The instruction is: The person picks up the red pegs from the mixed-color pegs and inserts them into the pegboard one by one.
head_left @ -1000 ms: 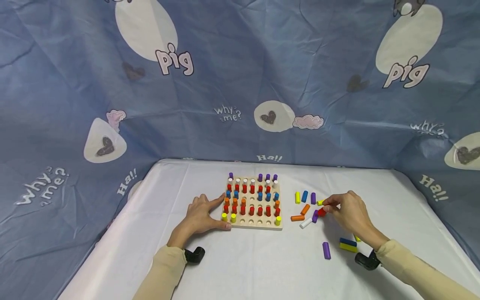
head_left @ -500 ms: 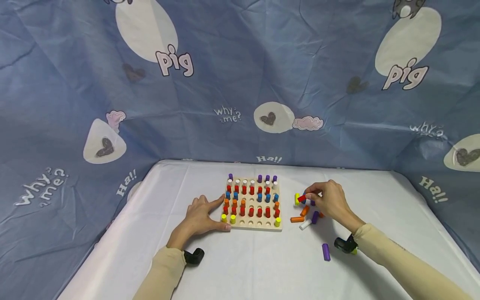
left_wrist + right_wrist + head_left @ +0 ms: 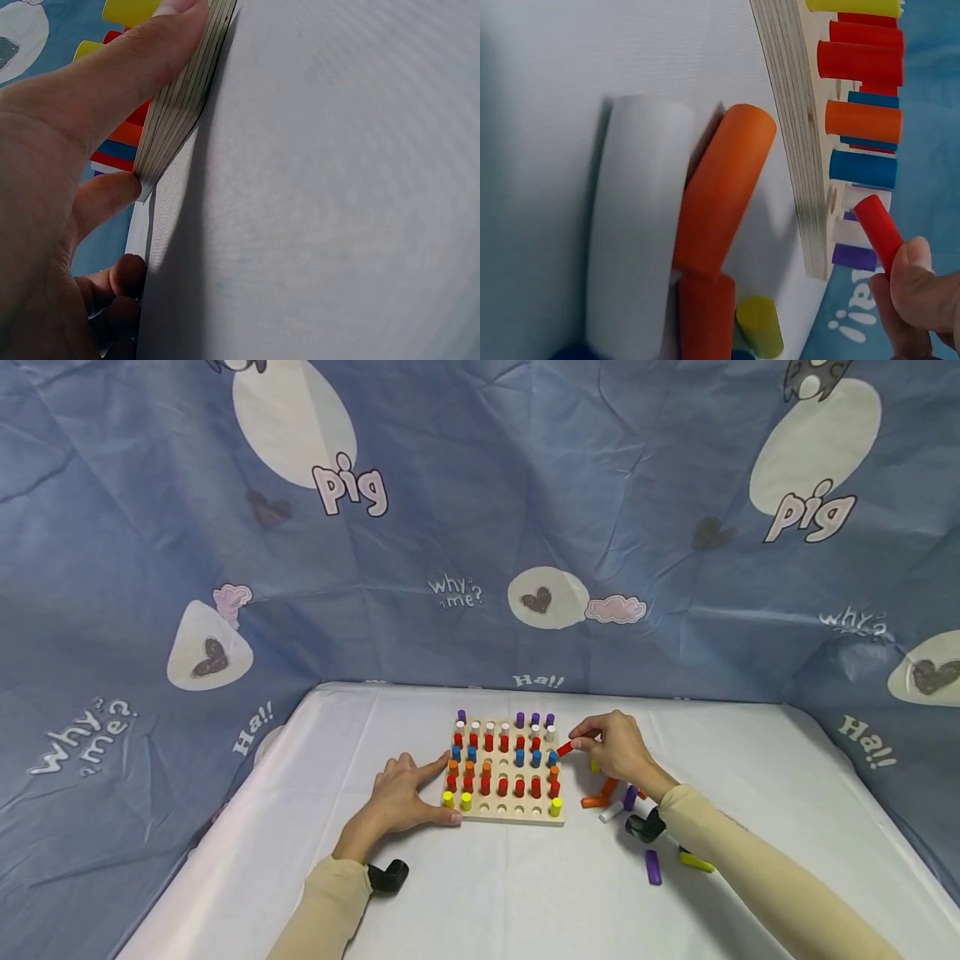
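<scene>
A wooden pegboard (image 3: 510, 816) stands on the table with rows of purple, white, red, blue, orange, red and yellow pegs. Bare holes show in several rows. My left hand (image 3: 397, 793) rests against the board's near left corner, thumb on the front edge and index finger along the left side. Between thumb and fingertips my right hand (image 3: 618, 747) pinches a red peg (image 3: 565, 748), tilted, at the board's right edge beside the end blue peg (image 3: 552, 759). In the right wrist view that red peg (image 3: 879, 229) points toward the board, apart from the holes.
Right of the board lie loose pegs: orange (image 3: 594, 802), white (image 3: 611, 812), yellow (image 3: 595, 766) and purple (image 3: 631, 797). Nearer me are another purple peg (image 3: 654, 867) and a yellow one (image 3: 696, 860), partly under the right forearm. A blue printed cloth (image 3: 480, 643) hangs behind the table.
My right hand has carried the red peg leftward from the loose pegs to the board's right edge. The left hand has stayed against the board.
</scene>
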Available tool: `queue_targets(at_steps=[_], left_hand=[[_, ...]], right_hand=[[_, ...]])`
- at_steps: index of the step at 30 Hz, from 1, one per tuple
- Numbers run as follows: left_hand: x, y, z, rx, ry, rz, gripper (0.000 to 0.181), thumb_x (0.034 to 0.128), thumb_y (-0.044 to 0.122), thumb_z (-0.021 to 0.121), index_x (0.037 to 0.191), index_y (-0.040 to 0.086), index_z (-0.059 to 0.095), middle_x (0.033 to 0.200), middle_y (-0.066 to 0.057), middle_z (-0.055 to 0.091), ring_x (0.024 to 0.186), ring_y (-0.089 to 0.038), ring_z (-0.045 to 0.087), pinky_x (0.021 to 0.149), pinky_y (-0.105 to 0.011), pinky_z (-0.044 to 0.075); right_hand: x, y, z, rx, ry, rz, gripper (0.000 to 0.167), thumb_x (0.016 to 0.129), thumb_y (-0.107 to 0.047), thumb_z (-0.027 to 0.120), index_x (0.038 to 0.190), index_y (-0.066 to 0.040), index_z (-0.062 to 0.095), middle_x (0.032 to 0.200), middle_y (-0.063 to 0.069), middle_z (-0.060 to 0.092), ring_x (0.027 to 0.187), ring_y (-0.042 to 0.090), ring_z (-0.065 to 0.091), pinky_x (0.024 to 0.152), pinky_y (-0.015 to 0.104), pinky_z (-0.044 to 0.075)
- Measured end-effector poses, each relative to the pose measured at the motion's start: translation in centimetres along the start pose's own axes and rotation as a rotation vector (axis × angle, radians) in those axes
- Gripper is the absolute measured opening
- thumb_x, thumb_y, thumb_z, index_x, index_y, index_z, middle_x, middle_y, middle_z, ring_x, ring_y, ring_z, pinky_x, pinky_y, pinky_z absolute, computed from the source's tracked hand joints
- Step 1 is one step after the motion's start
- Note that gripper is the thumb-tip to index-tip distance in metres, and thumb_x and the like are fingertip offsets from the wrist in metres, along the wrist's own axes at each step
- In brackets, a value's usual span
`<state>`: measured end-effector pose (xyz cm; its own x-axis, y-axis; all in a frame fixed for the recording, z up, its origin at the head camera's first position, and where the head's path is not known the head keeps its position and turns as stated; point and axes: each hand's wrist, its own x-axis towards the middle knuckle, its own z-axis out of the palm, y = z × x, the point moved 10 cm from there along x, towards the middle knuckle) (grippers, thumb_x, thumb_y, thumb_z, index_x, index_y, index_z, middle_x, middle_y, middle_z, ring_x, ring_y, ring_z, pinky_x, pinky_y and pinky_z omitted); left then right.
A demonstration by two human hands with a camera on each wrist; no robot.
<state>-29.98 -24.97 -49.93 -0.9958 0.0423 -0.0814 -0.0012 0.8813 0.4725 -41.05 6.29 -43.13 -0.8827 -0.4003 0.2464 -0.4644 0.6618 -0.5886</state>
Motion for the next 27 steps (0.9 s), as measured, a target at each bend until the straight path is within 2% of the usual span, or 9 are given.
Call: queue_targets(at_steps=[7,12,16,19,21,27], left_hand=[[0.0,-0.1,0.1,0.007,-0.004,-0.004,0.114,0.0634,0.068,0.094,0.161,0.033,0.046,0.096,-0.005,0.042,0.088,-0.022,0.034,0.076,-0.036,0.027],[0.1,-0.1,0.0,0.008,0.017,0.007,0.114,0.0625,0.066,0.095,0.16,0.031,0.049,0.096,-0.005,0.043,0.087,-0.022,0.035,0.076,-0.036,0.028],[0.0,-0.1,0.1,0.009,0.019,0.008,0.113,0.0624,0.065,0.096,0.16,0.031,0.049,0.096,-0.005,0.044,0.087,-0.022,0.035,0.076,-0.036,0.029],[-0.1,-0.1,0.2,0.01,0.013,0.005,0.113,0.0625,0.066,0.095,0.16,0.032,0.049,0.096,-0.005,0.044,0.088,-0.022,0.035,0.076,-0.036,0.028],[-0.1,-0.1,0.2,0.013,0.011,0.007,0.113,0.0627,0.067,0.095,0.16,0.031,0.049,0.097,-0.005,0.044,0.088,-0.022,0.035,0.076,-0.036,0.028],[0.0,-0.2,0.1,0.019,0.006,0.007,0.114,0.0636,0.068,0.094,0.161,0.031,0.048,0.097,-0.006,0.043,0.088,-0.023,0.035,0.075,-0.036,0.027]], right_hand=[[0.7,-0.5,1.1,0.016,0.006,-0.051,0.004,0.091,-0.012,0.084,0.088,-0.01,0.085,0.084,0.002,0.081,0.075,0.015,0.07,0.072,0.033,0.045],[1.0,-0.6,1.7,-0.004,0.006,-0.065,0.005,0.091,-0.012,0.084,0.087,-0.009,0.084,0.085,0.002,0.082,0.083,0.022,0.076,0.08,0.042,0.051],[1.1,-0.6,1.9,-0.031,0.007,-0.062,0.006,0.091,-0.012,0.085,0.087,-0.008,0.084,0.085,0.002,0.081,0.088,0.026,0.071,0.092,0.049,0.047],[1.1,-0.8,2.1,-0.058,0.008,-0.069,0.005,0.089,-0.012,0.086,0.087,-0.008,0.084,0.085,0.003,0.081,0.086,0.026,0.062,0.091,0.047,0.043],[1.1,-1.0,2.2,-0.074,0.009,-0.074,0.005,0.089,-0.012,0.086,0.088,-0.007,0.084,0.084,0.002,0.081,0.083,0.022,0.055,0.085,0.042,0.039],[1.3,-2.3,2.2,-0.12,0.047,-0.144,0.003,0.087,-0.009,0.087,0.09,-0.008,0.086,0.081,0.001,0.081,0.076,0.018,0.047,0.076,0.035,0.036]])
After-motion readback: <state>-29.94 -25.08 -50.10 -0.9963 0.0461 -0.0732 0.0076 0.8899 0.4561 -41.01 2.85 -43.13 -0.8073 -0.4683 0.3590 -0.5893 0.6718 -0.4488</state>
